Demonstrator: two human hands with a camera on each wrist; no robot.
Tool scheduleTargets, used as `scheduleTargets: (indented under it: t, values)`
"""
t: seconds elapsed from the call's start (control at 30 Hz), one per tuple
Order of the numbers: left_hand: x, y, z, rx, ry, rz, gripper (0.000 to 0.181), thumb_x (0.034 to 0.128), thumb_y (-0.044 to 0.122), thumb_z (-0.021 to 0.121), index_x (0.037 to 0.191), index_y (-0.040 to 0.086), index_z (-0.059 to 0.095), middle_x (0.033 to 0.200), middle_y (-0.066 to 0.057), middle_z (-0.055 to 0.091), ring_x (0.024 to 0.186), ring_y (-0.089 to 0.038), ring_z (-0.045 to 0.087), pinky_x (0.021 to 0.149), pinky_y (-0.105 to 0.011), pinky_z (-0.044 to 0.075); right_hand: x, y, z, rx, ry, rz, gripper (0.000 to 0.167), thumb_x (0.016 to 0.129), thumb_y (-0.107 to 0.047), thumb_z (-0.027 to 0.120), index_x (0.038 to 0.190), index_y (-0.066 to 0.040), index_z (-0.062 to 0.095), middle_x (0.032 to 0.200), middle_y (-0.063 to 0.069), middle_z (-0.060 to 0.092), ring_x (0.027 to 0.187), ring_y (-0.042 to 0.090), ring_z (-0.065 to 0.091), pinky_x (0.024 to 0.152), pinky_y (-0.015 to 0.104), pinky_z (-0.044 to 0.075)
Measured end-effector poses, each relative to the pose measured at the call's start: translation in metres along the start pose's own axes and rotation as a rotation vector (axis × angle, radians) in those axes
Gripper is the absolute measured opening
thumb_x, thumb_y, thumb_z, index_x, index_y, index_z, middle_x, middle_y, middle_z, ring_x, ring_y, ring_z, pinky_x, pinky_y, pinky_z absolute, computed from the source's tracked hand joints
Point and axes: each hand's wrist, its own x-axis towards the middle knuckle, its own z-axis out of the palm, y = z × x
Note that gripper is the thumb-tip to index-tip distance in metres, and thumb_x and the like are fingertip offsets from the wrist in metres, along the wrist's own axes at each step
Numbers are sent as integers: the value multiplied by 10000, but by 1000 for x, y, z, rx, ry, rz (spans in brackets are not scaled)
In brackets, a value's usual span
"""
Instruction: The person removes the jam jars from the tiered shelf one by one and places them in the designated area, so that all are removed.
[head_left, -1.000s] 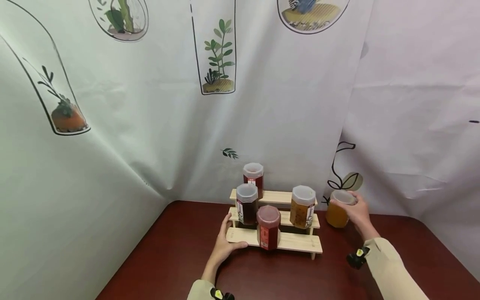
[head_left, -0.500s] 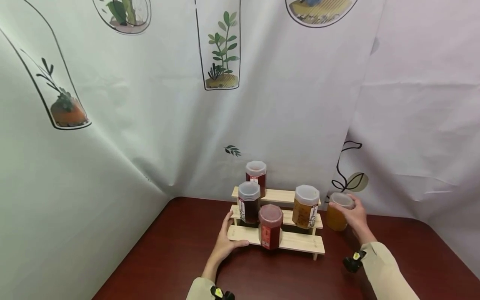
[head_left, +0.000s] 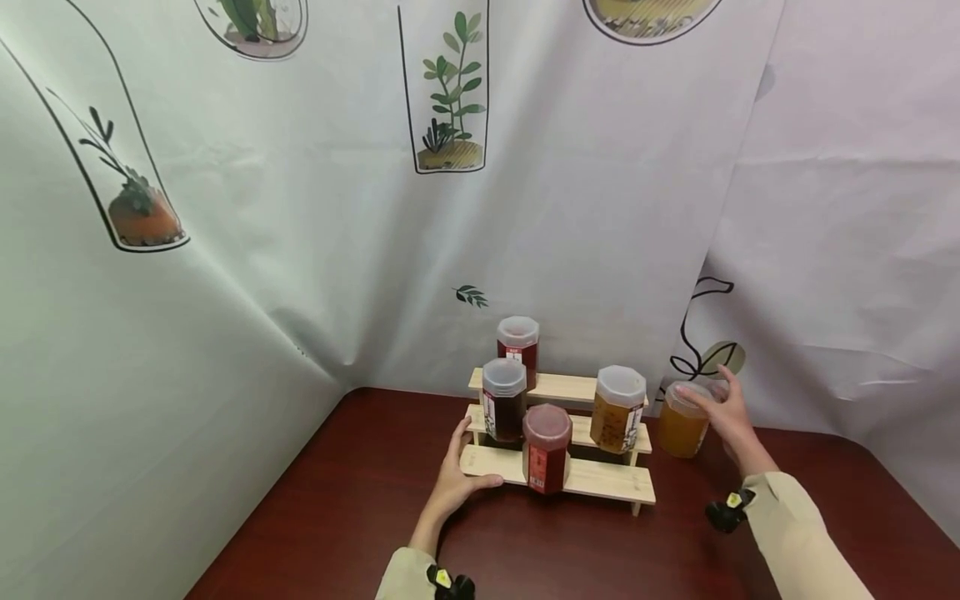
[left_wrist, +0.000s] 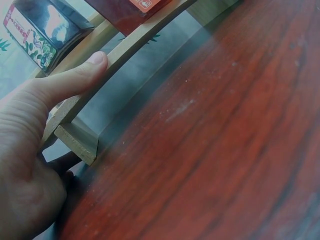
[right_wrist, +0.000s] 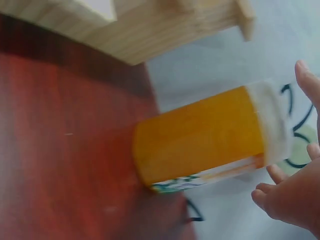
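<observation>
At the left end of a three-tier wooden stand (head_left: pixel 607 479), my left hand (head_left: pixel 452 487) grips the lowest tier. In the left wrist view its thumb (left_wrist: pixel 80 77) lies along the front edge, with the fingers partly hidden behind the end. My right hand (head_left: pixel 733 421) is by the lid of an amber jar (head_left: pixel 681 432), which stands upright on the table to the right of the stand. Seen from the right wrist, the thumb and fingers are spread, and the thumb is apart from the white lid (right_wrist: pixel 272 122).
On the stand are a red jar (head_left: pixel 546 458) on the bottom tier, a dark jar (head_left: pixel 502 414) and a brown-amber jar (head_left: pixel 617 421) on the middle one, and another red jar (head_left: pixel 517 342) on top. A printed curtain (head_left: pixel 360 217) hangs behind the dark red table (head_left: pixel 360 500).
My right hand has let go of the amber jar and its fingers have spread and lifted slightly from the lid. The left hand keeps its place on the stand; the head view has shifted slightly.
</observation>
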Motion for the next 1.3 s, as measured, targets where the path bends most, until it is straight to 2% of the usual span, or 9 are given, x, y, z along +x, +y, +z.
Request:
scheduleTargets:
  t: [0.17, 0.4, 0.5, 0.73, 0.9, 1.07, 1.17, 1.3]
  values:
    - [0, 2, 0, -4, -3, 8, 1111, 652, 54, 891, 1544, 198, 245, 1576, -188, 299, 1449, -391, 289, 1139, -594, 236, 2, -23, -9, -32, 19, -63, 981, 930, -412, 624, 1576, -150, -65, 1617, 272, -37, 1489, 484, 31, 1137, 669, 180]
    - [1, 2, 1, -2, -10, 9, 1112, 652, 59, 892, 1545, 188, 243, 1603, -154, 259, 1464, -401, 256, 1149, -601, 226, 4, -59, -12, -4, 15, -144, 934, 916, -448, 640, 1582, -160, 52, 1613, 266, 110, 1470, 485, 134, 1129, 654, 221]
    - [2, 1, 1, 2, -15, 12, 1117, 651, 69, 895, 1547, 184, 238, 1605, -154, 254, 1462, -412, 253, 1145, -611, 231, 4, -76, -7, 5, 8, -168, 937, 906, -464, 648, 1581, -169, 69, 1614, 255, 130, 1472, 479, 150, 1140, 642, 221]
    - [2, 0, -1, 8, -8, 12, 1126, 649, 75, 897, 1551, 192, 233, 1610, -142, 253, 1465, -402, 255, 1144, -627, 210, 7, -115, 19, -5, -1, -228, 923, 897, -462, 659, 1580, -178, 107, 1632, 225, 59, 1508, 430, 59, 1162, 640, 169]
    - [-2, 1, -2, 17, -11, 5, 1136, 653, 108, 902, 1556, 191, 218, 1608, -156, 248, 1460, -417, 263, 1127, -653, 218, 6, -134, 42, 50, 80, -222, 908, 875, -444, 692, 1571, -198, 164, 1648, 147, 15, 1525, 347, 38, 1200, 578, 148]
    - [-1, 0, -2, 17, -7, 11, 1133, 652, 112, 903, 1554, 195, 224, 1606, -154, 256, 1460, -418, 263, 1129, -657, 210, 1, -148, 67, 134, 147, -217, 883, 848, -384, 740, 1553, -239, 229, 1624, 137, 21, 1503, 320, 83, 1203, 544, 168]
    - [0, 0, -2, 17, -2, 8, 1131, 647, 104, 904, 1552, 196, 232, 1604, -150, 266, 1460, -412, 267, 1133, -645, 211, 0, -154, 82, 146, 132, -235, 872, 844, -359, 752, 1546, -243, 249, 1626, 133, 49, 1505, 308, 109, 1209, 524, 169]
    - [0, 0, -1, 23, -1, 11, 1125, 649, 95, 901, 1551, 182, 235, 1604, -154, 263, 1457, -420, 264, 1128, -649, 220, -1, -158, 102, 153, 71, -256, 870, 848, -328, 754, 1547, -226, 245, 1629, 143, 104, 1512, 304, 136, 1212, 510, 181]
